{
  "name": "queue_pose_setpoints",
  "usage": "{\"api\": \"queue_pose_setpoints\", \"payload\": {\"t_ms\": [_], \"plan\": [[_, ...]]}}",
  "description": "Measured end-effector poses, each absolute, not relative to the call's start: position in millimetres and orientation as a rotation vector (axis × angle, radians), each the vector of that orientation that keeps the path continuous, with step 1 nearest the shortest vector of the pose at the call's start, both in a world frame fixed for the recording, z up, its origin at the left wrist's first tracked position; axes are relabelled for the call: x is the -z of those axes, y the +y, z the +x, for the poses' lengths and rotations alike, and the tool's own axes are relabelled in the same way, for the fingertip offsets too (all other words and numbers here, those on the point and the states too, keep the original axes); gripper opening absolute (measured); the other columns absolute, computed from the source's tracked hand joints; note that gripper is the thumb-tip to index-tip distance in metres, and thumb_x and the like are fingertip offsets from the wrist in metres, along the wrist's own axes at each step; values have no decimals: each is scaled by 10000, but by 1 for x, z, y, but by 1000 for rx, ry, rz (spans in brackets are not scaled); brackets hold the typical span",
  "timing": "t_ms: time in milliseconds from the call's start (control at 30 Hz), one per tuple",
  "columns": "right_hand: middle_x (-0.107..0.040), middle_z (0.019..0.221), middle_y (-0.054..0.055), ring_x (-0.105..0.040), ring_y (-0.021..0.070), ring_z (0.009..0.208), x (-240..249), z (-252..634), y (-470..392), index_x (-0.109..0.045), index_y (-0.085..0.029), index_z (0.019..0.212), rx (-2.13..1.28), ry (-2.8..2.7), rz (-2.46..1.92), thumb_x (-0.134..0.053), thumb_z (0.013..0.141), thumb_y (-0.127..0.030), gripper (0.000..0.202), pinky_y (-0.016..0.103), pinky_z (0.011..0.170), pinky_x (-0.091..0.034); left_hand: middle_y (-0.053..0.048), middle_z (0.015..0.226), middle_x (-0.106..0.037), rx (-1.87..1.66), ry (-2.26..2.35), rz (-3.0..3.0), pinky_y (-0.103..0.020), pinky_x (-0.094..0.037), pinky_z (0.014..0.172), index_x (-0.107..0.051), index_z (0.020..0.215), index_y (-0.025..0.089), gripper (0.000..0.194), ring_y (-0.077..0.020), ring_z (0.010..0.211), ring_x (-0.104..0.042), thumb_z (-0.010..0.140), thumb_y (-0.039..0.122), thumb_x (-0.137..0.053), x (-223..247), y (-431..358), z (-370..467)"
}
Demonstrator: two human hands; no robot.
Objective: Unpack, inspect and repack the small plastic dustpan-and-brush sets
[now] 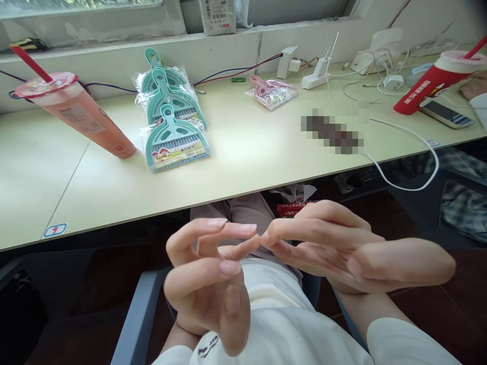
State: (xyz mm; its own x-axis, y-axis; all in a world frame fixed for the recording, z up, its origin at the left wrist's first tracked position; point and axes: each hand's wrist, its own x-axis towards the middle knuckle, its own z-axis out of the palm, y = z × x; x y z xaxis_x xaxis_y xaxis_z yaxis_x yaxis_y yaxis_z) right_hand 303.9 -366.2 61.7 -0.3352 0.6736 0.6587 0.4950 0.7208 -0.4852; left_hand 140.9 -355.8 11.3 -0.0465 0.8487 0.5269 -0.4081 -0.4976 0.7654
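My left hand [209, 279] is raised above my lap, palm partly turned up, with its fingers bent but apart and nothing in it. Beside it, my right hand [342, 248] has its fingers stretched out and is bare too. The fingertips of both hands meet or nearly meet in the middle, in front of the table's edge. Beyond the hands, on the pale table [243, 157], several wrapped teal dustpan-and-brush sets [177, 139] lie overlapping at the left of centre. A smaller pink set [272, 93] lies farther back.
A tall orange drink cup [89, 119] with a red straw stands at the left. At the right are a red cup [433, 86], a phone [447, 114], a white cable [429, 175], a power strip [316, 76] and a blurred-out item. Another person's hand [474, 87] shows at the right edge.
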Motion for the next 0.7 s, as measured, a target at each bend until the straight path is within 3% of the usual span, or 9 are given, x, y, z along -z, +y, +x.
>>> {"api": "queue_pose_setpoints", "payload": {"t_ms": [100, 267, 700], "plan": [[-717, 824, -55, -611, 67, 595, -64, 303, -367, -684, -303, 1019, -189, -1956, -928, -618, 882, -141, 222, 117, 597, -546, -7, 1193, -517, -1708, 501, 1234, -277, -637, 669, -544, 938, 268, 89, -172, 950, -675, 890, 329, -586, -26, -353, 139], [-674, 705, -56, -565, 83, 500, -58, 297, -370, -678, -338, 1042, -130, -1867, -1029, -652, 880, -200, 214, 158, 487, -510, -37, 1266, -506, -1479, 496, 1155, -262, -641, 650, -551, 958, 274, 112, -186, 995, -656, 887, 357, -577, -33, -346, 135], [-638, 741, -62, -595, 44, 532, -72, 300, -371, -678, -274, 1063, -311, -1951, -974, -602, 892, -103, 254, 96, 597, -528, -76, 1263, -543, -1234, 459, 1033, -287, -644, 647, -521, 980, 260, 169, -232, 1051, -658, 899, 409, -527, -34, -343, 133]]}}
